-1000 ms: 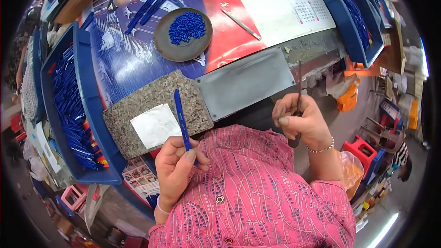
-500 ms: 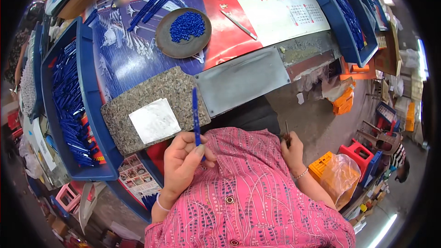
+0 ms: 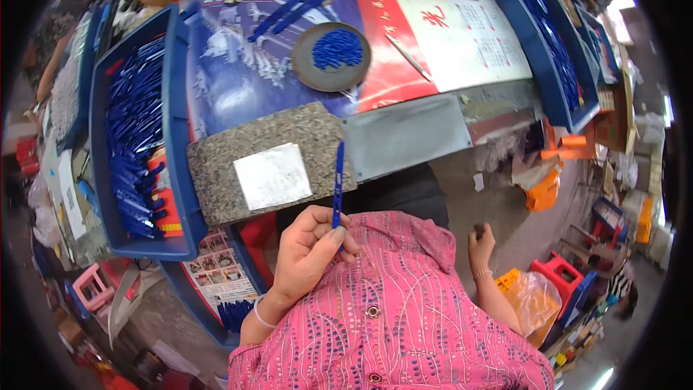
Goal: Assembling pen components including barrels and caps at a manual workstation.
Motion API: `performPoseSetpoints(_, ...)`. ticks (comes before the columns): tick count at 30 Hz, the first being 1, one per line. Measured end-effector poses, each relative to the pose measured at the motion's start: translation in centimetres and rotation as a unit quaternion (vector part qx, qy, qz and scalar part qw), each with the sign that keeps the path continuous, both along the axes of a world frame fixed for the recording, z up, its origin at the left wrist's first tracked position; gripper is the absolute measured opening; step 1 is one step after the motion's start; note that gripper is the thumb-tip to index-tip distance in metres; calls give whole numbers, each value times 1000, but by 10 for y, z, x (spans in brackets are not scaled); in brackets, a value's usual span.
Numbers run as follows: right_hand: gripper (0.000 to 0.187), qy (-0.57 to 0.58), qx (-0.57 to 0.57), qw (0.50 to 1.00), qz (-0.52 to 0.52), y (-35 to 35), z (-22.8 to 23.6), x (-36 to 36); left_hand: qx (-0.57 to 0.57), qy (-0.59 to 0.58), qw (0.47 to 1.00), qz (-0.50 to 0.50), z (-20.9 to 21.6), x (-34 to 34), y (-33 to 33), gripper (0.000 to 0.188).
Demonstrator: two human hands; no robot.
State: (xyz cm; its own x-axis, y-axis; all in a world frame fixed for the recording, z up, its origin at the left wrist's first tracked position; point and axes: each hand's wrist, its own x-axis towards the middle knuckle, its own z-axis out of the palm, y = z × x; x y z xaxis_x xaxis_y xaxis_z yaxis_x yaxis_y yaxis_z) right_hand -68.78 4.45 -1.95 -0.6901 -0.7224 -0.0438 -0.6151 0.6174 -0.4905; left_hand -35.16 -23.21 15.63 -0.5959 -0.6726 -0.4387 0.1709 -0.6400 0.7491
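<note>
The right hand [image 3: 481,251] has moved farther from the stone slab [image 3: 213,166], well off to its right. Its fingers curl around a dark thing [image 3: 479,229], mostly hidden. Near the slab's front, the left hand [image 3: 310,253] pinches a blue stick [image 3: 338,188] that pokes up by the slab's right end. White paper [image 3: 273,176] lies on the slab, a plate [image 3: 303,61] of blue bits [image 3: 337,48] sits behind it, and a blue bin [image 3: 177,130] stands left of it.

A slim blue plastic stick [image 3: 338,191] is offsetting a pink, wavy-lined fabric shirt [image 3: 411,303]; at the stick's ten o'clock, a stone slab [image 3: 296,131] is showing grey-brown speckles.
</note>
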Motion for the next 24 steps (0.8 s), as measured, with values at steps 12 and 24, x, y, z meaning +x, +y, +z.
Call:
performPoseSetpoints(12,11,-567,-79,810,127,-261,188,115,27,31,998,38,-13,4,-12,21)
performPoseSetpoints(24,13,-902,69,421,68,-324,166,156,52,28,993,99,-5,18,-39,22)
